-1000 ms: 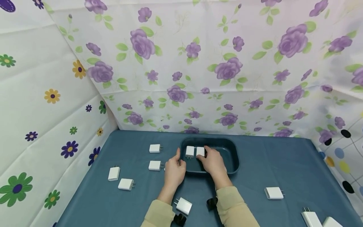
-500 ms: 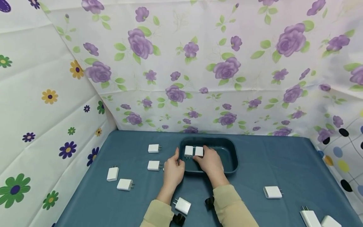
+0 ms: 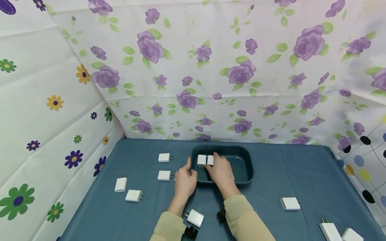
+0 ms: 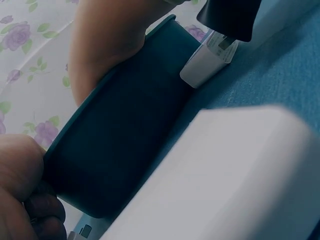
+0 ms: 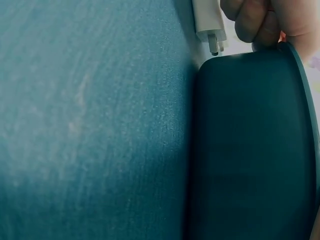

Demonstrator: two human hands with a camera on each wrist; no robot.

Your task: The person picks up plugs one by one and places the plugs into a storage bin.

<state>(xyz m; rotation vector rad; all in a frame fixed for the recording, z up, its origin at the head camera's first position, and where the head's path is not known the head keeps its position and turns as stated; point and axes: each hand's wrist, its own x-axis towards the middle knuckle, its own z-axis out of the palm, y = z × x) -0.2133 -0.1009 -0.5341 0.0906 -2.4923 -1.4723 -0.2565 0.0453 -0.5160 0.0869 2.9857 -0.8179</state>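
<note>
A dark teal tray [image 3: 245,160] stands mid-table on the blue cloth. Two white chargers lie side by side in its left end: one [image 3: 201,160] lies free, and my right hand [image 3: 219,170] reaches into the tray and pinches the other [image 3: 209,159]. My left hand [image 3: 185,181] grips the tray's left rim, thumb on the edge. In the left wrist view my thumb [image 4: 17,167] presses the tray wall [image 4: 125,135], with the right forearm above it. In the right wrist view the tray wall [image 5: 250,150] fills the right side, with the left hand's curled fingers [image 5: 254,21] at its top edge.
Several white chargers lie loose on the cloth: four at the left [image 3: 164,157] [image 3: 164,175] [image 3: 121,184] [image 3: 133,195], one between my forearms [image 3: 195,218], one at the right [image 3: 290,203], two at the lower right corner [image 3: 330,231]. Flowered sheets wall in three sides.
My right hand has slid a little left inside the tray, bringing its charger up against the other one. The left hand has stayed on the rim.
</note>
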